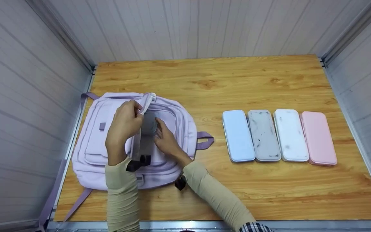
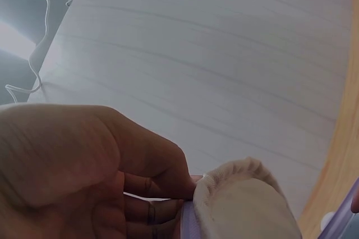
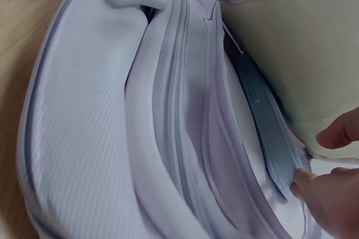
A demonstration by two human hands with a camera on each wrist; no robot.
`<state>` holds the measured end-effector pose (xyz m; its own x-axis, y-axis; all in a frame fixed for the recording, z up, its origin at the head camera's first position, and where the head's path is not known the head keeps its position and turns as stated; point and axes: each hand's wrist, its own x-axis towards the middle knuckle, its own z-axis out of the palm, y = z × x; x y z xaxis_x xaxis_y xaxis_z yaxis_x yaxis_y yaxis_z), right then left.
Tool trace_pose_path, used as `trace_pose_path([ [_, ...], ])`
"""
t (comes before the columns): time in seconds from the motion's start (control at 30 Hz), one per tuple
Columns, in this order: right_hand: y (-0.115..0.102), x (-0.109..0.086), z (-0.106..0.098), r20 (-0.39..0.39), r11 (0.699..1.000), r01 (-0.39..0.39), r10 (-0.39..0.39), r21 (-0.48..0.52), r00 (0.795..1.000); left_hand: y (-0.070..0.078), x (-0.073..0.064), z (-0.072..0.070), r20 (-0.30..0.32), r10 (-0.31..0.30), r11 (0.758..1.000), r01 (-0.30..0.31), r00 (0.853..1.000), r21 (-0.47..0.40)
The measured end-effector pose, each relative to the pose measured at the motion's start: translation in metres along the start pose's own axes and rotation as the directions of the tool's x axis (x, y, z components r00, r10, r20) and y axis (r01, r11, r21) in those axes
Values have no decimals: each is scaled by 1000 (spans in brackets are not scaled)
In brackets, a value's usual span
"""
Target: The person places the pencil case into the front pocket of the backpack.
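Observation:
A lilac backpack lies on the table with its main compartment unzipped. My left hand pinches the edge of the lifted front flap, whose pale lining shows in the left wrist view. Inside the opening lies a dark grey-blue pencil case, flat with rounded corners. My right hand reaches into the opening at the end of this case. In the right wrist view, fingertips touch the case's near end, while another digit stands apart from it over the lining. The far end of the case is partly hidden by the flap.
Right of the backpack, a row of pencil cases lies side by side: light blue, grey, white and pink. A purple carry loop sticks out toward them. Panel walls enclose the wooden table.

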<state>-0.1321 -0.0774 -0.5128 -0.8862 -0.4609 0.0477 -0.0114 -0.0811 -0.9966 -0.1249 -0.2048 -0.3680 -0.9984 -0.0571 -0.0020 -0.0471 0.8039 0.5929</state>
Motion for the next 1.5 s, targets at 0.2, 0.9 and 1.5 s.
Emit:
trace_pose_path([
  [0.2, 0, 4, 7, 23, 988, 17, -21, 152, 1000, -1, 1, -1, -11, 12, 1000, -12, 1000, -6],
  [0.9, -10, 2, -4, -49, 997, 22, -26, -67, 998, -3, 3, -2, 14, -1, 1000, 1, 1000, -5],
  [1.5, -14, -29, -65, -216, 894, 184, -291, -409, 932, -4, 0, 0, 27, -11, 1000, 12, 1000, -28],
])
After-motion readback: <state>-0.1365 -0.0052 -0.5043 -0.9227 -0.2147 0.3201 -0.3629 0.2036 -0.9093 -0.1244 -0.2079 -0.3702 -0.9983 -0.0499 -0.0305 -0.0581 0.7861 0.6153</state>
